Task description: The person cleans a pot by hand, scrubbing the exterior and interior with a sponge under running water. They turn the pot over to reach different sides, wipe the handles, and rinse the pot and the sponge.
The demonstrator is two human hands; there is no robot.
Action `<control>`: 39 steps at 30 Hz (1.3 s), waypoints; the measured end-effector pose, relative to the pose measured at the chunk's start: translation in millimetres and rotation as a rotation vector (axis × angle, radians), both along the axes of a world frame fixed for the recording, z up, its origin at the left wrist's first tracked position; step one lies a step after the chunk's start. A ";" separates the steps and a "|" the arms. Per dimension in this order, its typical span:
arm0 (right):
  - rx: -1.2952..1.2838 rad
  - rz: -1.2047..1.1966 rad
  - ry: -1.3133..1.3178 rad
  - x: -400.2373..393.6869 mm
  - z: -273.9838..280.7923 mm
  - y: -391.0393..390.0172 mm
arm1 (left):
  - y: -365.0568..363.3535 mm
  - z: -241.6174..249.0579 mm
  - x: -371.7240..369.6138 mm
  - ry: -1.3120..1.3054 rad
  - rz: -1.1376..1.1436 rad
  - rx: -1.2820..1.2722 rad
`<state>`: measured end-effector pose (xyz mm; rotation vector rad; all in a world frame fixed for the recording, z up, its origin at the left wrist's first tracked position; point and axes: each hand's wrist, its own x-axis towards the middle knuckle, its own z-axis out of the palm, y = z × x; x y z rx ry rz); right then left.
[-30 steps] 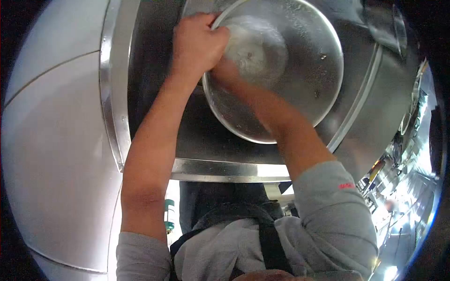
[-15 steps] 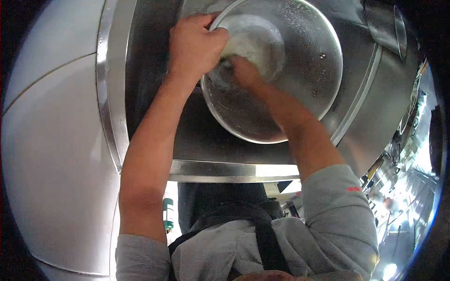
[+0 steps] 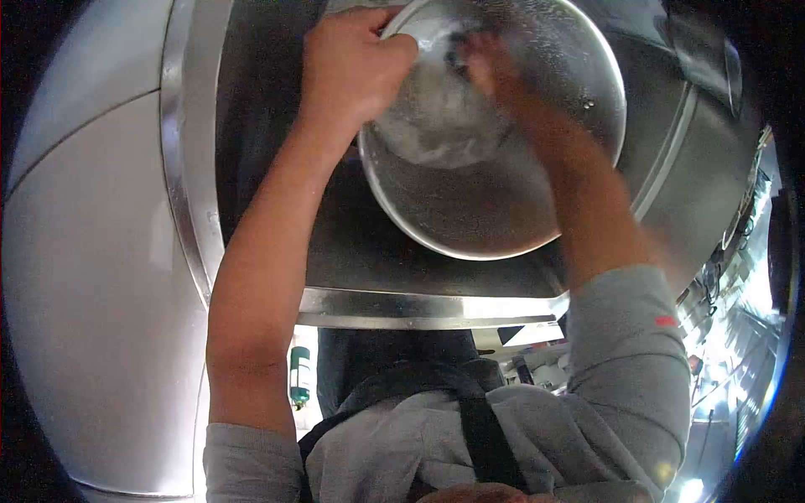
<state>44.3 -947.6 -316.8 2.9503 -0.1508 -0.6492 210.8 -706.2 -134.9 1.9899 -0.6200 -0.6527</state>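
A large steel bowl sits tilted inside a steel sink, its inside wet and soapy. My left hand grips the bowl's rim at the upper left, fingers curled over the edge. My right hand is inside the bowl near its far wall, blurred with motion, pressing something dark and small that I cannot make out. Both grey sleeves are pushed up the forearms.
The sink's bright front rim runs below the bowl. A smooth steel counter lies to the left. A green bottle stands below the rim. Shelves and kitchen clutter show at the right edge.
My right hand has swept from the bowl's middle up and right to the far wall. The bowl has tipped a little. The left hand keeps its hold on the rim.
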 end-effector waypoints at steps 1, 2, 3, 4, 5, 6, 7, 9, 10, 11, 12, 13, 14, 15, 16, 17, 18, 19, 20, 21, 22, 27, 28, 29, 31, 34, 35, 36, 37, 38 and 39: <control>-0.095 0.113 0.010 -3.0 1.8 -19.3 | -1.2 13.9 2.5 -0.004 0.002 0.006; -0.096 0.106 0.041 -23.3 -5.8 -30.3 | -2.0 37.0 3.2 0.127 0.013 0.008; -0.093 0.063 0.083 -48.4 -12.1 -35.6 | -1.1 51.7 3.0 0.261 0.026 0.005; -0.062 -0.011 0.143 -78.4 -15.5 -30.3 | 1.3 50.0 1.5 0.272 0.021 0.004; 0.006 -0.166 0.246 -101.2 -11.9 -3.6 | 3.7 41.3 -0.4 0.381 0.065 -0.026; 0.120 -0.375 0.340 -115.1 -8.4 35.8 | 4.6 32.1 -3.2 0.438 0.076 -0.046; 0.254 -0.548 0.375 -121.8 -1.3 81.6 | 5.5 22.5 -6.0 0.495 0.088 -0.066; 0.556 -0.725 0.268 -88.9 13.7 171.2 | 4.9 9.0 -11.4 -0.040 0.162 -0.177; 0.714 -0.789 0.171 -48.9 19.4 203.2 | 4.6 9.8 -11.5 -0.046 0.154 -0.188; 0.877 -0.838 0.095 -7.0 24.7 220.7 | 10.6 12.4 -14.9 0.000 0.195 -0.135; 1.044 -0.878 0.054 24.0 31.4 217.3 | 13.3 16.0 -18.6 0.056 0.229 -0.071; 1.177 -0.900 0.041 41.9 44.3 208.5 | 10.9 20.6 -18.7 0.059 0.214 -0.080; 1.226 -0.905 0.051 36.1 63.9 199.3 | 9.6 28.5 -20.8 0.042 0.222 -0.079; 1.198 -0.894 0.069 13.1 87.4 196.8 | 13.4 36.2 -24.9 0.033 0.228 -0.073; 0.886 -1.067 -0.037 -7.4 144.4 237.4 | 15.7 42.2 -23.0 -0.009 0.192 0.008; 0.689 -0.612 0.037 -84.4 136.0 231.4 | 14.3 45.4 -20.4 -0.005 0.186 -0.005; 0.553 -0.562 0.142 -126.0 186.3 195.1 | 13.4 41.0 -21.3 -0.022 0.148 0.026; 0.288 -0.477 0.401 -134.6 222.8 146.8 | 15.3 37.9 -21.9 -0.046 0.111 0.057; 0.047 -0.327 0.675 -143.7 258.8 98.2 | 15.4 32.5 -21.8 -0.100 0.103 0.036; -0.027 -0.240 0.529 -132.7 274.4 51.5 | 11.8 31.3 -21.3 -0.103 0.102 0.030; -0.093 -0.154 0.387 -129.2 284.7 30.6 | 12.2 30.7 -23.1 -0.114 0.117 0.046; 0.001 -0.354 0.694 -116.6 274.8 117.4 | 11.5 36.3 -22.8 -0.072 0.145 0.046; 0.060 -0.379 0.821 -113.1 281.6 125.5 | 13.1 36.7 -24.2 -0.043 0.137 0.024; 0.067 -0.387 0.826 -122.3 272.9 105.7 | 13.3 36.1 -26.4 -0.014 0.131 -0.002; -0.093 -0.125 0.548 -131.9 243.8 60.1 | 10.0 29.8 -24.6 0.013 0.171 -0.006; 0.142 -0.397 0.533 -132.2 217.2 117.3 | 10.7 30.8 -32.6 0.012 0.256 -0.015; 0.325 -0.573 0.578 -122.4 219.1 148.4 | 13.7 32.4 -38.7 -0.018 0.305 -0.015; 0.576 -0.656 0.479 -106.2 203.7 167.9 | 15.4 30.2 -39.7 -0.014 0.305 -0.018; 0.837 -0.733 0.398 -90.9 187.7 187.1 | 15.1 30.1 -36.8 -0.005 0.282 -0.019; 0.724 -0.720 0.554 -57.4 186.4 202.0 | 15.1 30.7 -33.6 0.004 0.252 -0.017; 0.718 -0.730 0.545 -83.4 173.4 184.8 | 13.2 33.0 -29.0 0.002 0.243 -0.028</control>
